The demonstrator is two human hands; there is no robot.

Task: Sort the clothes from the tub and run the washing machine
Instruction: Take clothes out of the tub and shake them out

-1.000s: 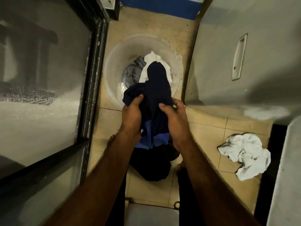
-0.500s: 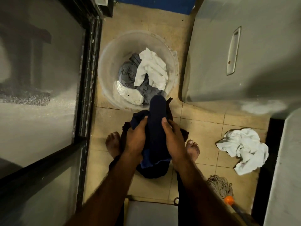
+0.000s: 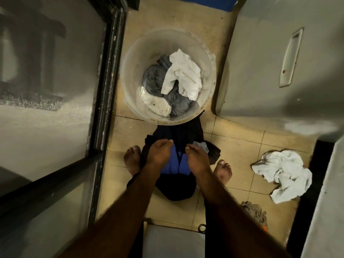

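The washing machine [image 3: 270, 62] fills the right side. Just left of it, the clear tub [image 3: 130, 71] stands on the tiles, holding white and grey clothes [image 3: 184, 75]. A dark pile [image 3: 178, 187] with a blue patch lies between the bare feet, against the tub's near rim, and a white cloth [image 3: 283, 170] lies well apart to the right. Left hand [image 3: 160, 155] and right hand [image 3: 197, 157] hover over the dark pile, fingers loosely curled and gripping nothing (whether the tips brush the fabric, I cannot tell).

We see a tiled floor [image 3: 240, 146] bearing a tub [image 3: 130, 58] top centre, dark clothes [image 3: 178, 190] mid-frame, white cloth [image 3: 284, 172] right.
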